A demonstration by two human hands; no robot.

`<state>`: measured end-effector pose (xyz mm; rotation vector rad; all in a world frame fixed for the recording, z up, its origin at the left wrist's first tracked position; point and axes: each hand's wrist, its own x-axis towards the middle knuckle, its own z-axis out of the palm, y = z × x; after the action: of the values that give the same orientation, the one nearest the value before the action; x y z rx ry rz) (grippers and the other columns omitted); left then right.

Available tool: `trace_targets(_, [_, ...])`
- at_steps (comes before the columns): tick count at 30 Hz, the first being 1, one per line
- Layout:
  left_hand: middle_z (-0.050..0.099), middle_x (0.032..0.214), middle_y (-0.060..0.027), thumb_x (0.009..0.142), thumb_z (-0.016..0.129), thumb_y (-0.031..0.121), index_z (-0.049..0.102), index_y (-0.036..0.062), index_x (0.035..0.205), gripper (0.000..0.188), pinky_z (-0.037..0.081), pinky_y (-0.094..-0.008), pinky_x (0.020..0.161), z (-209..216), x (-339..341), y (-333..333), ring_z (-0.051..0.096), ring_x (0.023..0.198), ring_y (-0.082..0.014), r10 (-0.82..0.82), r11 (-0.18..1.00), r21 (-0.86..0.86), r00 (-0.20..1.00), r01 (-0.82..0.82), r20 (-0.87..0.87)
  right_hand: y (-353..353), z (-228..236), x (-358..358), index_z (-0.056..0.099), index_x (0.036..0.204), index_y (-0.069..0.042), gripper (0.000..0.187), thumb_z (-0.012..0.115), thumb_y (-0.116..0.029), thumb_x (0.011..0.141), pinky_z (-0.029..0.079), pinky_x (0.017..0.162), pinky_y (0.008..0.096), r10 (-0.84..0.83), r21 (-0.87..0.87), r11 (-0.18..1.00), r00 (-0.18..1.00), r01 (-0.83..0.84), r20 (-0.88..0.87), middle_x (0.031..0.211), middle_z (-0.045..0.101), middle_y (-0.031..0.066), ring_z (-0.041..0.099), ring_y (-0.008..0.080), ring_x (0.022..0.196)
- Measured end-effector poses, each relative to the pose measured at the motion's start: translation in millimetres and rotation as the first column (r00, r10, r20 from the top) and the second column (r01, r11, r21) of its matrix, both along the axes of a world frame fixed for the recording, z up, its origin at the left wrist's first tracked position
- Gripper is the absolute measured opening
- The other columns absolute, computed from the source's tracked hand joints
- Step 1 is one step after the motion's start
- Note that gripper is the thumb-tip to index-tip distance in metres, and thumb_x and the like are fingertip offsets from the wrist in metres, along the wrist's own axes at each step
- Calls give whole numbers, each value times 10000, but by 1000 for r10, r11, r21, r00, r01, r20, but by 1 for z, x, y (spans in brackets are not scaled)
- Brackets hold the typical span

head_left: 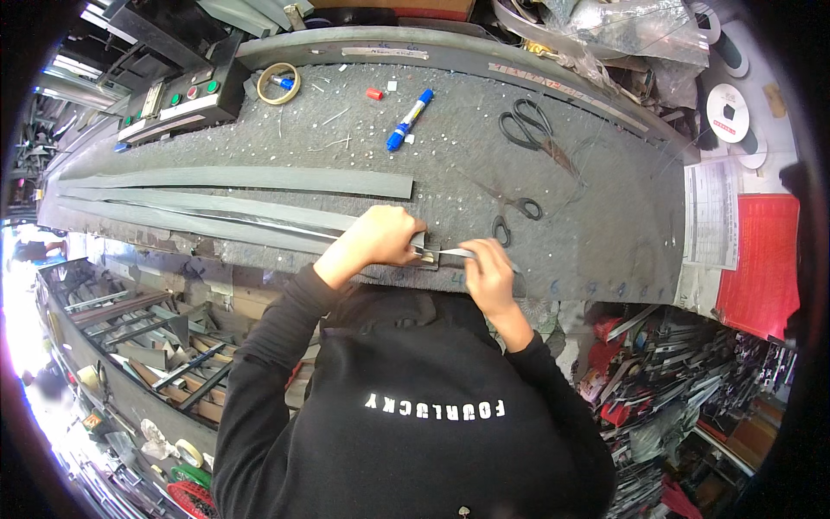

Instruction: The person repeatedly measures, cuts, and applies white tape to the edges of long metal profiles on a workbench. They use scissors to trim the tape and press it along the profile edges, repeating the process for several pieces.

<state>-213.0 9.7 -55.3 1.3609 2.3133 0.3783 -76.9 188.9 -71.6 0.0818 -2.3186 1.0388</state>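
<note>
My left hand [380, 235] is closed around the end of a long grey metal profile [294, 227] at the near edge of the bench. From that end a thin white strip [456, 253] runs to my right hand [490, 272], whose fingers pinch it. The strip's far tip meets the profile's end beside my left fingers. Just behind lies a separate flat grey strip [346, 181]. Small scissors [516, 208] with dark handles lie beyond my right hand, and larger black-handled scissors [532, 130] are farther back.
On the grey bench top [605, 225] are a blue-and-white marker [410, 119], a red cap [373, 94] and a tape roll [260, 90]. A black control box [199, 102] with buttons stands at the back left. Metal offcuts [631, 372] are piled below right.
</note>
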Motion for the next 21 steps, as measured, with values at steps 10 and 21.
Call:
trace_targets(10, [664,686,-157,650,683,249,694,100,890,283,550,-433,646,3,2,6,680,706,-338,74,996,-34,993,-77,-93,52,24,16,626,889,40,285,569,-225,975,500,443,254,814,-881,430,338,198,473,658,657,112,626,151,480])
trace_targets(21, [665,688,-151,666,763,411,690,82,854,387,543,-442,646,-2,14,3,678,721,-343,47,997,-66,999,-48,-3,26,38,12,684,882,5,181,615,-160,902,435,543,336,378,-370,922,487,-118,788,618,625,116,583,166,542])
